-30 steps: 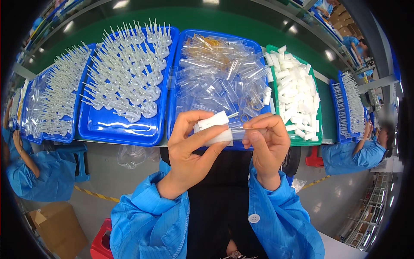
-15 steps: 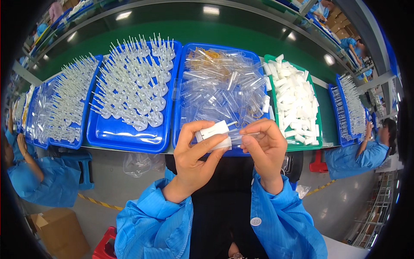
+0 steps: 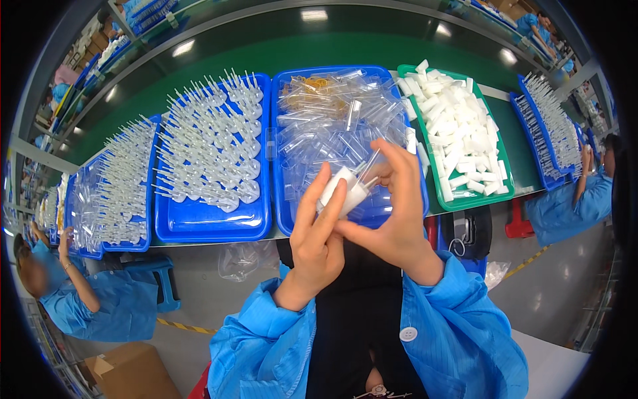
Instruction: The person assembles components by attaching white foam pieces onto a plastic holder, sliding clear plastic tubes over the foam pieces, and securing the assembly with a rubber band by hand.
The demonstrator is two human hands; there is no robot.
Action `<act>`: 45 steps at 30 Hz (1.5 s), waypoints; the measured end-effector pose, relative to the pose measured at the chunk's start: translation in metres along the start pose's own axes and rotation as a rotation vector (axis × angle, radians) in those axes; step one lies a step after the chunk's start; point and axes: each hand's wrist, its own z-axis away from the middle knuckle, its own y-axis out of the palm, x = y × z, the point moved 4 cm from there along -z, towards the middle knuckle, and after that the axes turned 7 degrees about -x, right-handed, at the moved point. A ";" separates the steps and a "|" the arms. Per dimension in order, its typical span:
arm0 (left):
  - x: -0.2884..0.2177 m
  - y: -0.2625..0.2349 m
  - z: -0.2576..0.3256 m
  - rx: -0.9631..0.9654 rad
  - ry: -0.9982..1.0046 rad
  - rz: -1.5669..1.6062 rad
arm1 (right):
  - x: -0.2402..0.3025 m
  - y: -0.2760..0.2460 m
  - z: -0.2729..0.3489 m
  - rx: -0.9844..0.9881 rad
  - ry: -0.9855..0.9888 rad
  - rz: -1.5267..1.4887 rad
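Observation:
In front of my chest my left hand (image 3: 312, 239) is closed on small white blocks (image 3: 357, 194), its index and middle fingers lying along them. Thin clear stems (image 3: 370, 163) stick out of their upper right end. My right hand (image 3: 409, 219) curves around the other side. Its index fingertip meets the end of the stems, and its thumb presses near the bottom of the blocks. How the stems join the blocks is partly hidden by fingers. Behind both hands, clear plastic tubes (image 3: 312, 139) fill a blue tray (image 3: 275, 193).
A second blue tray (image 3: 212, 226) on the left holds upright stemmed clear pieces (image 3: 219, 153). White blocks (image 3: 465, 133) heap a green tray (image 3: 504, 191) on the right. Co-workers in blue sit at both sides. A cardboard box (image 3: 133, 372) stands on the floor.
Both hands have come closer together and the white blocks are tilted upward. My right hand has changed from a pinch on a thin clear piece to fingers spanning the stems and blocks. The view has shifted.

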 end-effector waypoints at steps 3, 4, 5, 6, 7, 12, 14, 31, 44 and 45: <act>0.002 0.002 0.004 -0.079 0.037 0.010 | 0.005 0.001 0.001 0.058 -0.062 0.234; 0.002 0.002 0.005 -0.081 0.028 0.022 | 0.005 0.001 0.001 0.054 -0.057 0.232; 0.002 0.002 0.007 -0.084 0.019 0.035 | 0.006 0.001 0.001 0.028 -0.067 0.207; 0.001 0.002 0.007 -0.078 0.018 0.034 | 0.008 0.000 0.001 0.002 -0.077 0.183; 0.002 0.002 0.006 -0.088 0.043 0.013 | 0.007 -0.002 0.000 -0.001 -0.072 0.185; 0.003 -0.001 0.004 -0.113 0.111 -0.033 | 0.014 -0.005 -0.006 0.059 -0.272 0.439; 0.002 0.003 0.003 -0.024 0.113 -0.055 | 0.014 -0.009 -0.009 0.101 -0.242 0.428; 0.007 0.003 0.012 -0.165 0.077 -0.010 | 0.010 -0.001 -0.002 0.050 -0.334 0.402; 0.024 -0.026 0.011 -0.169 -0.652 0.865 | -0.042 -0.025 -0.006 0.272 0.028 0.271; 0.025 -0.027 0.014 -0.220 -0.729 0.953 | -0.039 -0.013 -0.001 0.362 -0.023 0.413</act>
